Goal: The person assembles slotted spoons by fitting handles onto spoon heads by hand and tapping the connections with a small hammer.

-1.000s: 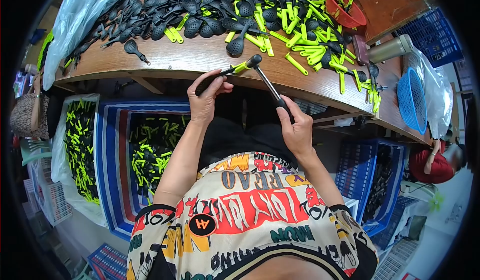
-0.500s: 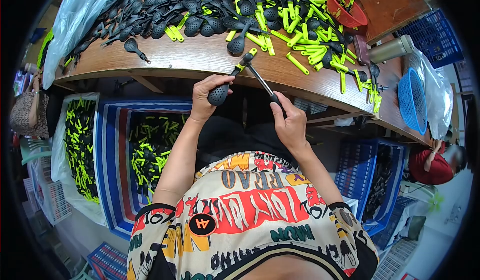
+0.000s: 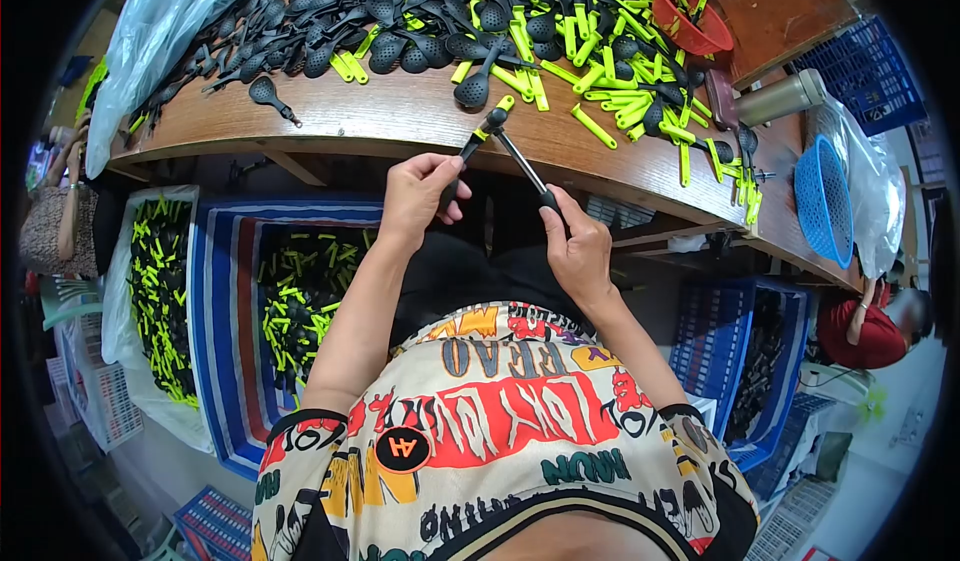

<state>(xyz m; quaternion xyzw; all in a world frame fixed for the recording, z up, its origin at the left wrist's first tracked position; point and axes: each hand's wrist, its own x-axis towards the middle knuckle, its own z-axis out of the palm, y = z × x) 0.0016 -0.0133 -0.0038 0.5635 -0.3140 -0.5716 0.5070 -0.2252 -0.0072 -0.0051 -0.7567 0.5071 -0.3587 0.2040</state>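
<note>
My left hand [image 3: 418,199] is wrapped round a black slotted spoon [image 3: 470,147], whose green handle end points up over the table's front edge; the fingers hide most of its bowl. My right hand [image 3: 580,246] grips the dark handle of a hammer [image 3: 522,163]. The hammer's black head lies against the green part of the spoon. Beyond my hands, a heap of black slotted spoons [image 3: 400,11] and many green handles [image 3: 625,111] cover the back of the wooden table [image 3: 350,111].
A red basket [image 3: 690,21], a metal flask [image 3: 785,99] and a blue basket [image 3: 824,201] stand at the right. Below left is a striped crate [image 3: 228,331] of green-handled pieces; below right, a blue crate [image 3: 710,346]. Other people are at both sides.
Both hands have moved a little since the first frame, the right one to the left. The spoon has turned in my left hand, and its bowl, visible half a second ago, is now mostly hidden.
</note>
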